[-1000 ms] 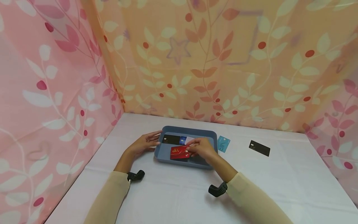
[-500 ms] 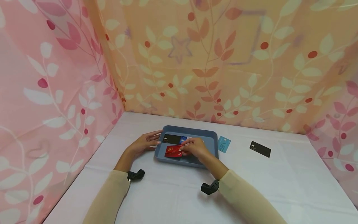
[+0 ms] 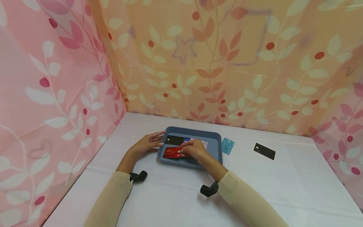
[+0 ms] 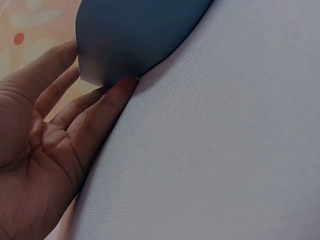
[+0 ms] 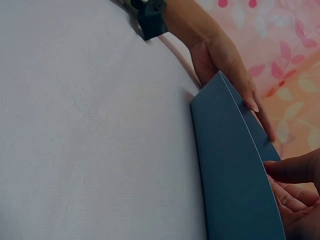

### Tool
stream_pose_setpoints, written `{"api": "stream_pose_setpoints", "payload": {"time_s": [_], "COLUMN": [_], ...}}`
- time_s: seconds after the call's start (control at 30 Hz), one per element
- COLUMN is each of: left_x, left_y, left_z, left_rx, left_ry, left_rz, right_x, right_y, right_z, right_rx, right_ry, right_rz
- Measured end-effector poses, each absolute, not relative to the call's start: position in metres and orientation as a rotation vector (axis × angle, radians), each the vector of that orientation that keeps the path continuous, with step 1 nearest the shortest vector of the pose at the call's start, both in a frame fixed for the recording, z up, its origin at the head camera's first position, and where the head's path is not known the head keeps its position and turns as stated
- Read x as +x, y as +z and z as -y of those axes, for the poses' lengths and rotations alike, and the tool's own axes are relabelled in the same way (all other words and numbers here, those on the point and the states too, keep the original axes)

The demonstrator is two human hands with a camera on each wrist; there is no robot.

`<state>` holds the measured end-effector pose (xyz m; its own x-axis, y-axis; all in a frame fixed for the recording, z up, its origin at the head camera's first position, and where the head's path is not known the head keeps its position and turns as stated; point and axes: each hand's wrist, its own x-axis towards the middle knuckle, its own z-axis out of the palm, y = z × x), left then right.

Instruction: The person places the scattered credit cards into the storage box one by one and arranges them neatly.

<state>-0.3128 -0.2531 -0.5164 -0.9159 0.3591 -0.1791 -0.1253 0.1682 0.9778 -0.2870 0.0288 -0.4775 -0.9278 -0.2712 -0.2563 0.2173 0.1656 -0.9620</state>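
we find the right hand [image 3: 195, 149] pinching a red card [image 3: 171, 152] inside the blue tray [image 3: 214, 148]; the left hand [image 3: 144, 145], released and straight-fingered, touches the tray's left end.

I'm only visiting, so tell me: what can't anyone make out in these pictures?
- Head view: the right hand covers the area between the blue patch and pale patch in the tray; one card or two is unclear.
- Head view: fine print on the black card outside the tray is too small.
- Left wrist view: the top edge cuts off most of the tray.
- Right wrist view: the tray's wall hides the red card.
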Motion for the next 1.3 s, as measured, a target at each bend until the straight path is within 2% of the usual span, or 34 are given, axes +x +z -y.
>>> {"api": "stream_pose_setpoints", "payload": {"time_s": [1.3], "left_x": [-0.3126], "left_y": [-0.5167], "left_z": [0.2522], "left_rx": [0.219], "left_ry": [1.844], "left_rz": [-2.046], "right_x": [-0.2926], "right_y": [-0.4833], "right_z": [-0.0187], "right_rx": [-0.057], "right_ry": [-1.696], "right_rz": [-2.289]}}
